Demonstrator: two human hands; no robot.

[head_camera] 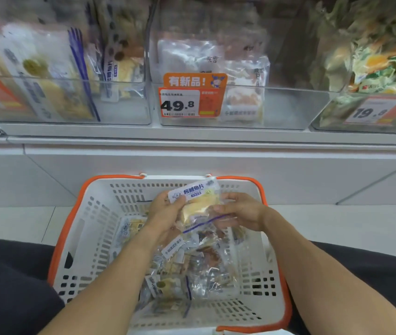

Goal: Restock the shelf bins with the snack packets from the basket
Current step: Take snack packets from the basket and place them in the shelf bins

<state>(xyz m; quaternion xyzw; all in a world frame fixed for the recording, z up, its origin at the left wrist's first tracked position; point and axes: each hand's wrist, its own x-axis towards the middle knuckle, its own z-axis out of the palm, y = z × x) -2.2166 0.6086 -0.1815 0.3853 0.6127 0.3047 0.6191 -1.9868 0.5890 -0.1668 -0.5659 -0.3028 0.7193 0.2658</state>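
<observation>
- One basket (pixel 90 228), white with an orange rim, sits on the floor below the shelf (pixel 192 139).
- Three clear bins show on the shelf: left bin (pixel 124 110), middle bin (pixel 288 110), right bin (pixel 332 117).
- Two price tags can be read: 49.8 (pixel 180 105) on the middle bin, 19.8 (pixel 370 112) on the right one.
- A loose heap of packets (pixel 192 269) lies in the basket; too jumbled to count.
- One packet (pixel 199 204) is held above the heap, near the basket's far wall.
- Left hand (pixel 165 213): grip clamped on the packet's left edge, thumb on its label.
- Right hand (pixel 240 211): grip curled round the packet's right side.
</observation>
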